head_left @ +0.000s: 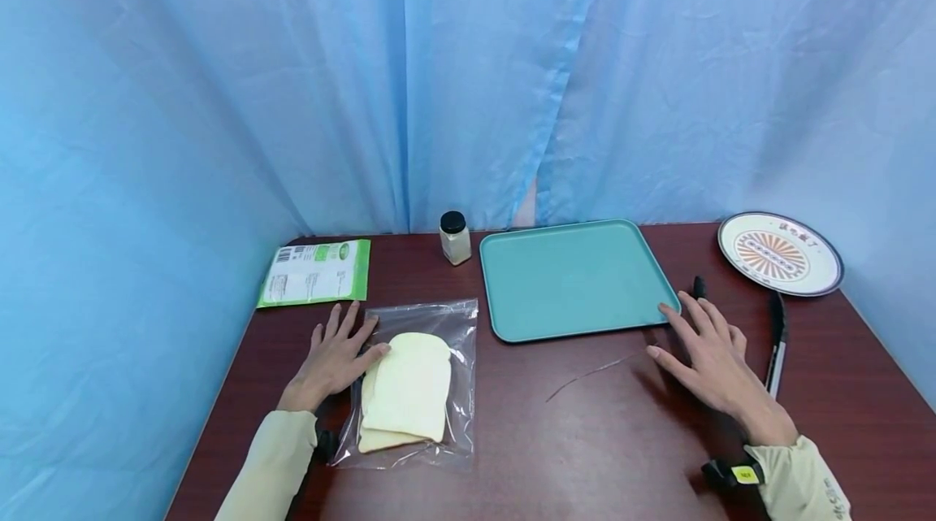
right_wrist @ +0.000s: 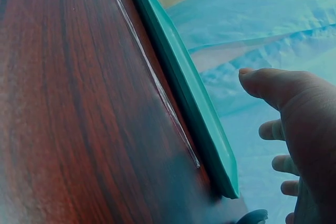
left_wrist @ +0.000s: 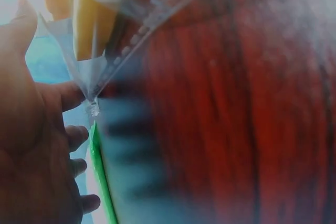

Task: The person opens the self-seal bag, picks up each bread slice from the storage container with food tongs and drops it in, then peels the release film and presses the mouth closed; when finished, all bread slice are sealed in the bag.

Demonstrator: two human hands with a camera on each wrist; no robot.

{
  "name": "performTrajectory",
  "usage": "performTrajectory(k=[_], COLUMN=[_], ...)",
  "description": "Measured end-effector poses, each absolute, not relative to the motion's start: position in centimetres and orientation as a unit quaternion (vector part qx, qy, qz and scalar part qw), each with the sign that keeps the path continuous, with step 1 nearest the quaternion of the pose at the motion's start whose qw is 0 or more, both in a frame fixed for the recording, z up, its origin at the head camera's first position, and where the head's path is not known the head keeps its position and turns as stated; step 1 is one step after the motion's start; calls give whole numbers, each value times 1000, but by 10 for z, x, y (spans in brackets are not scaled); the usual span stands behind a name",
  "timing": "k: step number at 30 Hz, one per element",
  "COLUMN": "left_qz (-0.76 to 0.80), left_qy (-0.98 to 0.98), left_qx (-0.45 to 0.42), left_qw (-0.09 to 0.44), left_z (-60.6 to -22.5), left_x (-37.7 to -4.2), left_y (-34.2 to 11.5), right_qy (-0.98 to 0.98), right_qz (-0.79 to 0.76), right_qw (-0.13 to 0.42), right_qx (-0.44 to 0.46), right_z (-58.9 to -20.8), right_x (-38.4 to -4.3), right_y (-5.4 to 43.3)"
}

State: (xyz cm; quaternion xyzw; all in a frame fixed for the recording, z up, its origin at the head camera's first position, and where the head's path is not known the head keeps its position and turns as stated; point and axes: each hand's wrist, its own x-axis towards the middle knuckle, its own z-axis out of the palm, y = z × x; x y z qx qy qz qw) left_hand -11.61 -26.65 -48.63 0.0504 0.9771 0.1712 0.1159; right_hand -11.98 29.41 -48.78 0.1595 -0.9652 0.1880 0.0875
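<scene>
Slices of white bread point(head_left: 409, 383) lie stacked inside a clear plastic bag point(head_left: 462, 391) on the table. My left hand point(head_left: 332, 362) is at the bag's left side, fingers spread, with thumb and forefinger over its upper left edge. In the left wrist view, the bag's corner point(left_wrist: 93, 90) overlaps the forefinger. My right hand point(head_left: 712, 362) holds nothing and is spread over the table beside the near right corner of a teal tray point(head_left: 578, 277). A thin clear plastic strip point(right_wrist: 157, 85) lies on the table along the tray's near edge.
A green and white packet point(head_left: 314, 273) lies at the back left. A black-lidded jar point(head_left: 455, 240) stands left of the tray. At the right are a patterned plate point(head_left: 782, 253) and a long black and silver utensil point(head_left: 777, 342). Blue curtains point(head_left: 468, 82) hang behind the table.
</scene>
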Motion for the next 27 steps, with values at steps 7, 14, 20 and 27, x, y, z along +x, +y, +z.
performTrajectory(k=[7,14,20,27], left_qz=[188,182,192,187], left_qy=[974,976,977,978], left_qx=[57,55,55,56], left_qw=[116,103,77,69], left_z=[-481,-479,-478,-474], left_x=[-122,-124,-120,-117], left_y=[-266,-270,-275,-274], right_qy=[-965,-964,-965,-963], right_qz=[188,192,192,197], right_qw=[87,87,84,88], right_qx=[160,161,158,162], right_z=[-487,-487,-488,-491], right_x=[-119,-118,-119,-120], right_y=[293,292,290,288])
